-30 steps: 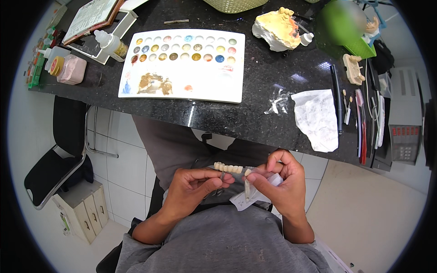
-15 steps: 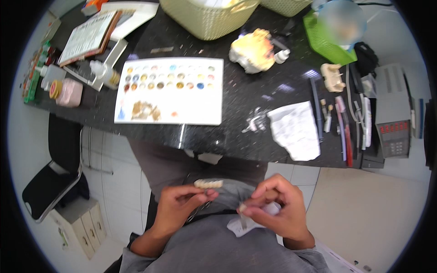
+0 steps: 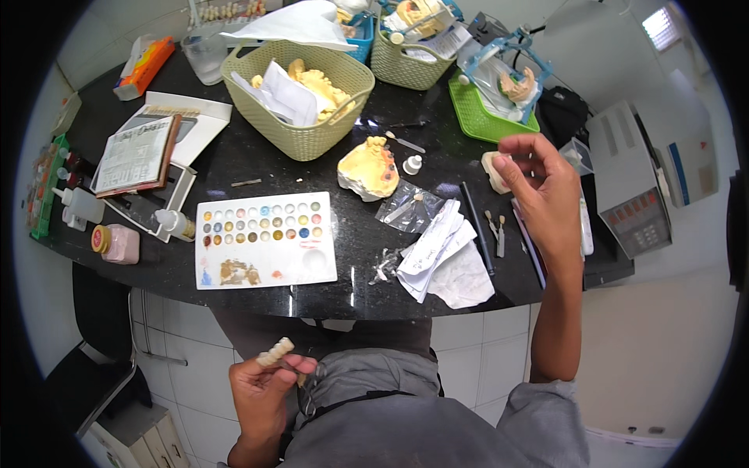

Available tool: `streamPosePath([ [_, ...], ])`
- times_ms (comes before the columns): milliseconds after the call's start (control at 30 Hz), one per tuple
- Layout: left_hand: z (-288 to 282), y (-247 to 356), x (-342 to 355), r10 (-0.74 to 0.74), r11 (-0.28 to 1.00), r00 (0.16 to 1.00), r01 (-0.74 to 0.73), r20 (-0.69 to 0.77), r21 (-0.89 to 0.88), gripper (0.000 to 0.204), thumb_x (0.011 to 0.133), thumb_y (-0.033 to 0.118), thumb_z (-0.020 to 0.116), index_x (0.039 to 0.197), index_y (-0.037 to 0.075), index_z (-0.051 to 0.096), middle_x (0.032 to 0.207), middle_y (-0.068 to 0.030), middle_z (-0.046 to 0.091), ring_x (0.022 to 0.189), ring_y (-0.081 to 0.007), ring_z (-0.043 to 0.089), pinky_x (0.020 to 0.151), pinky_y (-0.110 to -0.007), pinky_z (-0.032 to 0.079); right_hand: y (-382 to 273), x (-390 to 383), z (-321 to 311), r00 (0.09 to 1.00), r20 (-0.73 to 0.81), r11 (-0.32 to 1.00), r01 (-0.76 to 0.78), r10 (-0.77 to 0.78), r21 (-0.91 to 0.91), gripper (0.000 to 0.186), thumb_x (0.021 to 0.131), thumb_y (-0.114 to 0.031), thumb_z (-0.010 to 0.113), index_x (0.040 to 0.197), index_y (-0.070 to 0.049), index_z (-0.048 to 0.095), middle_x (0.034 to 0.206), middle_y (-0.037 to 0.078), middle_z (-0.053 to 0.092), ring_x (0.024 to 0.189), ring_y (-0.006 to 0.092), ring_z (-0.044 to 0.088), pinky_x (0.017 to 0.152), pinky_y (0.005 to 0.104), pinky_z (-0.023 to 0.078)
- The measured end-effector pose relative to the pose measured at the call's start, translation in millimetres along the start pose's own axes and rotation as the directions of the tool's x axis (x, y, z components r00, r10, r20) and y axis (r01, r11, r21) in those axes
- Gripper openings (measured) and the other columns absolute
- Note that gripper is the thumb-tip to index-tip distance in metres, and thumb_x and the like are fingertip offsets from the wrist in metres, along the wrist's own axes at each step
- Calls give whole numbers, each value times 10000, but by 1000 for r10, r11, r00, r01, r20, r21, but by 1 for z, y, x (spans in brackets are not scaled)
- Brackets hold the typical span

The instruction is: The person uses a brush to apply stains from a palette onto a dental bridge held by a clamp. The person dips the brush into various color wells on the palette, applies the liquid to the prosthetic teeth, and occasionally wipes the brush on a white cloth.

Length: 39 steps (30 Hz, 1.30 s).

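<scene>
Pinching a pale row of false teeth low at the near left, the left hand is closed on it. The right hand reaches far right over the black counter, fingers curled around a small cream plaster piece.

Dental lab, my bench. Dark stone table against a white wall, white tiles below its front edge. A yellow plaster jaw cast sits mid-table; more casts fill the woven basket and the green tray. White mixing palette with rows of small wells in tooth and gum shades, smears at its lower corner. Small dropper bottles and a pink jar at the left. Fine brushes and hand instruments lie right of centre. A grey box-shaped machine stands at the far right. My left hand holds a row of white teeth.
</scene>
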<state>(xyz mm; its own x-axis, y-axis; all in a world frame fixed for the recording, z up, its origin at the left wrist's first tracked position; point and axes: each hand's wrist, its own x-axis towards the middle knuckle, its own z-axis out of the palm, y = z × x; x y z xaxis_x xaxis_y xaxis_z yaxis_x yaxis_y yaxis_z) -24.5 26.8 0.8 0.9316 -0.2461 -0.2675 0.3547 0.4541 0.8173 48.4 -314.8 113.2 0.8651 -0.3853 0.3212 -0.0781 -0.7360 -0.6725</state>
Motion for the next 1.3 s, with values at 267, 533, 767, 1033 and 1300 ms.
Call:
streamPosePath([
  [267,2,4,11,70,995,992,-61,-108,81,253,822,-5,651,1059,-83,611,894,-146,673,842,-240,673,747,-293,529,2,-64,-8,940,296,925,-50,172,-377,239,714,-12,713,912,1,578,755,104,610,607,177,593,574,287,468],
  [533,-10,13,22,84,994,995,-79,-62,74,205,854,-74,575,1055,-105,601,950,-164,660,925,-239,656,852,-328,523,0,-71,3,966,162,909,-124,203,-397,377,685,32,621,1058,-3,584,716,58,558,601,124,542,566,253,463],
  [767,-24,21,28,91,994,990,-84,-105,71,175,847,-89,571,1017,-104,612,957,-174,661,922,-234,654,855,-335,521,-26,-54,-13,998,-8,956,-57,62,287,248,813,-179,645,903,-10,487,725,25,462,601,69,468,491,183,452],
  [1033,-47,16,36,138,990,983,-140,-121,-10,174,818,-111,595,987,-86,631,931,-185,664,885,-268,671,805,-349,548,-101,-36,102,904,389,783,-109,-179,612,184,774,-39,706,912,62,638,746,146,626,579,150,612,521,229,492],
  [1300,-61,10,41,183,983,980,-181,-79,31,236,763,-129,649,970,-16,658,874,-194,680,834,-279,687,696,-297,577,-106,-27,159,959,243,866,3,-144,499,127,765,2,669,841,60,585,727,135,632,638,149,620,584,232,481],
])
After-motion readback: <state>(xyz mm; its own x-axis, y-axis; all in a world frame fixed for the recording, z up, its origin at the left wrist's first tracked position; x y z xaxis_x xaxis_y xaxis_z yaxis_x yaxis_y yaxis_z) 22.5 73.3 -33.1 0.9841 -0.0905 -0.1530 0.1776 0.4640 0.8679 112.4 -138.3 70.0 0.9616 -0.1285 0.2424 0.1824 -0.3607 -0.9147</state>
